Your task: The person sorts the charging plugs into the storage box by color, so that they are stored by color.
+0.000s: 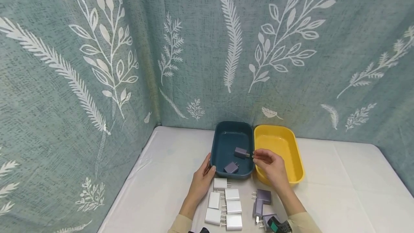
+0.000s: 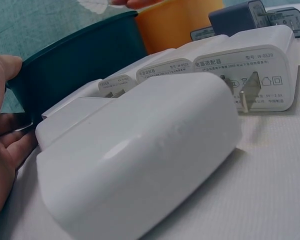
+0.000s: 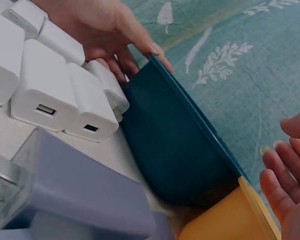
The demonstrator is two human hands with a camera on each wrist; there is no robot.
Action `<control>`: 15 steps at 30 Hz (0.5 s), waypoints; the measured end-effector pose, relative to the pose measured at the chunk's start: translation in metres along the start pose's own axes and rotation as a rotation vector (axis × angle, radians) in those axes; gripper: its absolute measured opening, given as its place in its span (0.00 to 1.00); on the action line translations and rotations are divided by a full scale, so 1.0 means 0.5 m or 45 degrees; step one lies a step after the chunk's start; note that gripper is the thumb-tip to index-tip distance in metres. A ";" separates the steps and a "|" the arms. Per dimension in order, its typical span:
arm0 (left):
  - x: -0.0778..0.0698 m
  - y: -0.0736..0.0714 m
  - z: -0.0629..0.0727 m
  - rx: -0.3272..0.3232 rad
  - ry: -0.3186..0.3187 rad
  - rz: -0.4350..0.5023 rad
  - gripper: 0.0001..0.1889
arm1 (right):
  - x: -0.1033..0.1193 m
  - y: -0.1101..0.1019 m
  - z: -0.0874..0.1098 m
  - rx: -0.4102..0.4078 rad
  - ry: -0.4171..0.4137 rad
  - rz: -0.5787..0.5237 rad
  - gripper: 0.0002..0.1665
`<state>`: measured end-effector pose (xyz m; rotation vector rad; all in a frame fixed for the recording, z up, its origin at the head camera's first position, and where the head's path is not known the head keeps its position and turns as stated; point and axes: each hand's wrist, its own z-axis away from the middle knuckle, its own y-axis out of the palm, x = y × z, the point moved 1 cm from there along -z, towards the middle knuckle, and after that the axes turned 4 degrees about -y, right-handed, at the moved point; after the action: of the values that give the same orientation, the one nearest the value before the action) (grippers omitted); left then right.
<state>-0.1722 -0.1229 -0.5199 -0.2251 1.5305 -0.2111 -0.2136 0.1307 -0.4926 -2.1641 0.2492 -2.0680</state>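
Observation:
My left hand holds the near left corner of a dark blue bin, thumb at the rim and fingers against the outer wall. Two purple power adapters, one further back and one near the front, are inside this bin. Over the inner edges of the blue bin and the yellow bin hovers my right hand. Its fingers are loosely bent, with nothing between them in the right wrist view. The further purple adapter's prongs point toward those fingertips.
Several white power adapters with metal prongs lie in two columns before the blue bin. To their right sit more purple adapters, close under my right forearm. A white cloth covers the table; a patterned green curtain hangs behind.

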 end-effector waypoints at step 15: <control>-0.010 -0.001 0.007 -0.024 -0.004 -0.019 0.29 | -0.006 -0.015 0.033 0.009 -0.093 -0.019 0.16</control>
<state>-0.1689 -0.1222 -0.5149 -0.2518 1.5285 -0.2086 -0.1972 0.1386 -0.4947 -2.2387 0.2177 -1.9898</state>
